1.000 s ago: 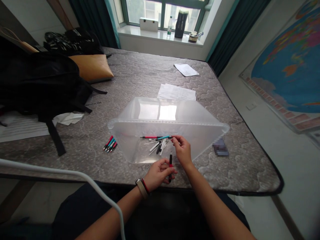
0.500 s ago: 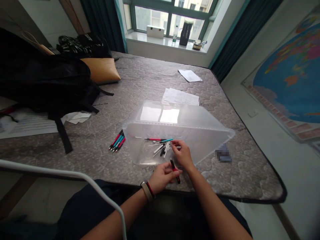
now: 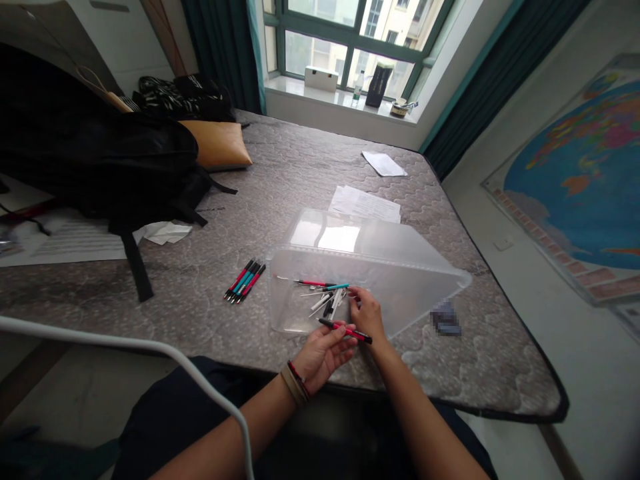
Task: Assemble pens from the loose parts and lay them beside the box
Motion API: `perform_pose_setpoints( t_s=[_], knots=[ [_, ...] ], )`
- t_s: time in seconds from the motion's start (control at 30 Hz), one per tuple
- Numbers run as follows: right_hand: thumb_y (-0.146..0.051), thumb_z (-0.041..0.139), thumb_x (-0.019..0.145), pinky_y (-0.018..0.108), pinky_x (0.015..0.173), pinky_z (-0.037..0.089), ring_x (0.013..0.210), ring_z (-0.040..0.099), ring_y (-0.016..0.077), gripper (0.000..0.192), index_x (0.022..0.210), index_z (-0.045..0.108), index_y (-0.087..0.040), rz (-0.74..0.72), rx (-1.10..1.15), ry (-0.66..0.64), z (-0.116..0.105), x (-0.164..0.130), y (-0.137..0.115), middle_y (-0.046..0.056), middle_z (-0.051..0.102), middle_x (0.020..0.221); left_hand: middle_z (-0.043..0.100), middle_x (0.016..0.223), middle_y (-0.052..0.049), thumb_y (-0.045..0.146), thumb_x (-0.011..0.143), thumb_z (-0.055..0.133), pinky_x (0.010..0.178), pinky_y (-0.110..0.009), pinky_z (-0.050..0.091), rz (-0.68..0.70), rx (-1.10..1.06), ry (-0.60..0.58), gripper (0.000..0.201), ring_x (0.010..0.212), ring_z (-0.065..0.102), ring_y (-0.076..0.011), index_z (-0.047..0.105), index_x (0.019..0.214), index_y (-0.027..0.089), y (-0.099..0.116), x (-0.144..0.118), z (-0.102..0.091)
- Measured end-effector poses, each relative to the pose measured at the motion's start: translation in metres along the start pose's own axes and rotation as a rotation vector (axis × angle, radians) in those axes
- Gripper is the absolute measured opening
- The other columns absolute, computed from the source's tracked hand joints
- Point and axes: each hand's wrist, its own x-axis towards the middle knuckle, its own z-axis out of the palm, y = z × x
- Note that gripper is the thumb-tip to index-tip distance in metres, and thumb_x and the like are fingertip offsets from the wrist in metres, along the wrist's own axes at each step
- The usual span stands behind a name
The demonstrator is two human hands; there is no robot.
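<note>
My left hand holds a red and black pen almost level, at the near edge of the mattress. My right hand reaches into the clear plastic bin, which lies on its side with its opening toward me. Its fingertips touch a small heap of pens and pen parts inside, some white, one red and one teal. Whether the fingers grip a piece, I cannot tell. A neat row of red and teal pens lies on the mattress just left of the bin.
A black backpack and a tan cushion lie at the left. Papers sit behind the bin, another sheet farther back. A blurred small object lies right of the bin. A white tube crosses the near left.
The pen in my left hand has swung from upright to nearly level. My right hand has moved slightly deeper among the pens in the bin. The view has shifted right and up.
</note>
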Motion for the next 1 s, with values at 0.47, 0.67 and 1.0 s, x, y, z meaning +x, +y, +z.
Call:
perform_pose_setpoints(
  t_s=[0.47,0.67,1.0],
  knots=[
    [-0.015,0.052,0.086,0.03,0.081,0.047,0.087,0.059,0.0202,0.025,0.102,0.069,-0.019,-0.014,-0.194,-0.048,0.012,0.01,-0.001,0.009,0.061,0.1,0.065,0.125,-0.01,0.027,0.077,0.076,0.081,-0.029,0.055,0.059,-0.028,-0.015,0.029,0.104,0.068,-0.0212,0.059,0.099,0.019,0.002,0.003,-0.004],
    [-0.013,0.05,0.088,0.027,0.079,0.045,0.085,0.058,0.0183,0.024,0.1,0.069,-0.02,-0.039,-0.242,-0.083,0.012,0.012,-0.002,0.008,0.057,0.098,0.068,0.119,-0.015,0.029,0.072,0.08,0.074,-0.028,0.055,0.112,0.198,-0.003,0.038,0.093,0.071,-0.0225,0.057,0.099,0.016,-0.002,0.007,-0.002],
    [-0.016,0.054,0.089,0.026,0.078,0.045,0.083,0.058,0.0172,0.016,0.094,0.069,-0.02,-0.054,-0.249,-0.094,0.008,0.008,-0.01,0.007,0.057,0.099,0.072,0.105,-0.014,0.023,0.077,0.072,0.07,-0.029,0.054,0.129,0.194,0.013,0.032,0.08,0.071,-0.0186,0.053,0.101,0.015,0.0,0.007,-0.002]
  ],
)
